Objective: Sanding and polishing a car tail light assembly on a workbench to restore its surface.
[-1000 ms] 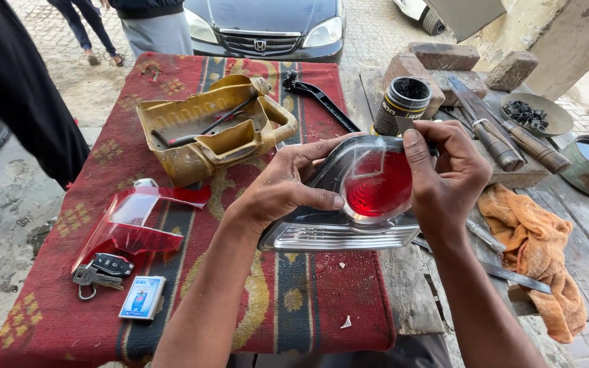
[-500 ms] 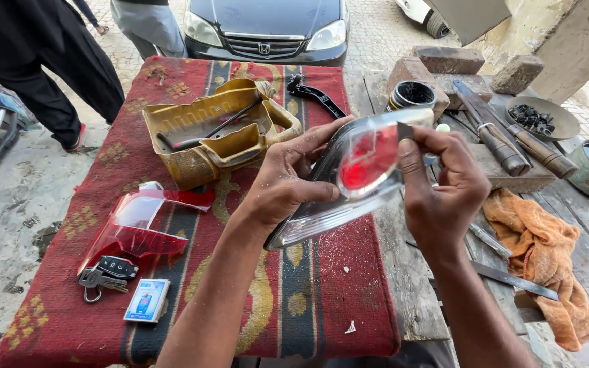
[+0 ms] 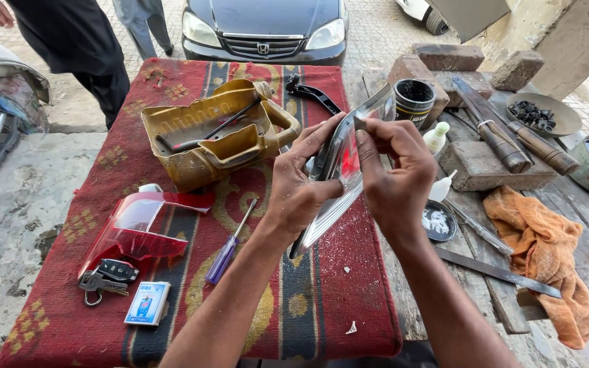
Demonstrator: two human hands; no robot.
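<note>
Both my hands hold a car tail-light housing (image 3: 339, 180) with a silver reflector and a red inner part, tilted on edge above the red patterned cloth (image 3: 172, 88). My left hand (image 3: 301, 180) grips its left side, and my right hand (image 3: 393, 174) pinches its top right edge. A purple-handled screwdriver (image 3: 225, 252) lies on the cloth just left of my left forearm.
A cut yellow jerrycan (image 3: 213, 136) holding tools stands behind. A red lens cover (image 3: 134, 225), keys (image 3: 107, 276) and a small card box (image 3: 146, 303) lie at left. Bricks, a black tin (image 3: 414, 99), files, an orange rag (image 3: 547, 252) crowd the right. A person (image 3: 69, 41) and a car (image 3: 264, 27) are beyond.
The tail-light housing went from lying flat on the cloth to raised and turned on edge in both hands. The person at the left walked farther back.
</note>
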